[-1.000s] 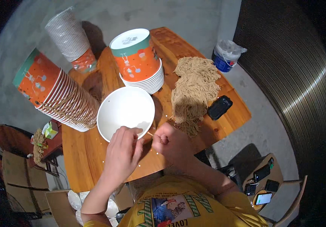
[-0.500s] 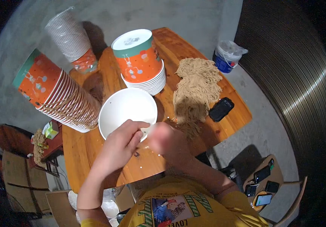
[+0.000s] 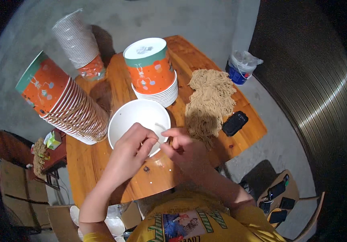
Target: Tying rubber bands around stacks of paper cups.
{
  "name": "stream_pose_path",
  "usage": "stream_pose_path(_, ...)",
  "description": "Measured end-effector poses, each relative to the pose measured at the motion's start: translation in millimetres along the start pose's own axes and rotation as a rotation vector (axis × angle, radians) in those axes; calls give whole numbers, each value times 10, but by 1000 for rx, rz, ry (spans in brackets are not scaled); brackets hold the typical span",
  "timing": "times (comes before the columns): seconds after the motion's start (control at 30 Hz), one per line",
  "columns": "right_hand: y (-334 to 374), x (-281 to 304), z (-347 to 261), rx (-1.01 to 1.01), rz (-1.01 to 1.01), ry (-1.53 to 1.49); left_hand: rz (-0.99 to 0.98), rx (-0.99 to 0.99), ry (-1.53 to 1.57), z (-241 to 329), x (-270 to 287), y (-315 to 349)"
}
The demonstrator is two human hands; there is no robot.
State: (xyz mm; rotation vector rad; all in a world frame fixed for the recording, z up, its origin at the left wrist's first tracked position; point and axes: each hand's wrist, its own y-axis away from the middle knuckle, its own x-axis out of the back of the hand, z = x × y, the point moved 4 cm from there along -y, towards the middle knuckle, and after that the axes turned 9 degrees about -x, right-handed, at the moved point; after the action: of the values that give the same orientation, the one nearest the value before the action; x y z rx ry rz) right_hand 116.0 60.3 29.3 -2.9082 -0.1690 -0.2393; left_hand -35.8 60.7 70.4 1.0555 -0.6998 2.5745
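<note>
My left hand (image 3: 131, 145) is closed in a pinch over the near rim of a white paper tub (image 3: 130, 111), with a thin pale strand between thumb and forefinger. Just right of it, my right hand (image 3: 187, 151) has its thumb and forefinger apart, with nothing clearly held. A short pale piece of strand (image 3: 159, 126) shows above the fingertips against the tub's inside. Behind the tub stands an upturned stack of orange and green tubs (image 3: 149, 74). To the right lies a heap of tan yarn-like strands (image 3: 210, 99).
A tall leaning stack of tubs (image 3: 70, 105) with brown strands draped over it is at the left. Behind it stands a plastic-wrapped stack (image 3: 76, 40). A black tray (image 3: 235, 123) lies near the wooden table's (image 3: 242, 143) right edge. Beyond are a blue bucket (image 3: 238, 74) and a chair holding phones (image 3: 278, 189).
My right hand, blurred and bunched before, now has thumb and forefinger spread. My left hand keeps its pinch. The view has shifted slightly, and a lit phone screen on the chair is now dark.
</note>
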Motion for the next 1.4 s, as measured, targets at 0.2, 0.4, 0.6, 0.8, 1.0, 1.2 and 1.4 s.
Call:
stream_pose_path(0.2, -87, -93, 92, -94, -129, -14, -43, 139, 304, -56, -28, 32)
stream_pose_path(0.4, -139, -177, 269, -261, -175, -295, -200, 232, 602, -89, -110, -65)
stream_pose_path(0.6, -152, -8, 319, -341, -236, -255, -222, 468, 703, -321, -214, -27)
stream_pose_path(0.8, -185, 161, -211, -131, -674, 58, -136, 317, 866, -438, -291, 16)
stream_pose_path(1.0, -90, 40, -230, -186, -919, -125, -166, 329, 889, -282, -227, -27)
stream_pose_path(1.2, -321, 51, -429, -220, -854, -183, -297, 204, 983, -247, -308, 6)
stream_pose_path(1.4, -641, 203, -155, -273, -554, -340, -342, 288, 916, -337, -347, -72)
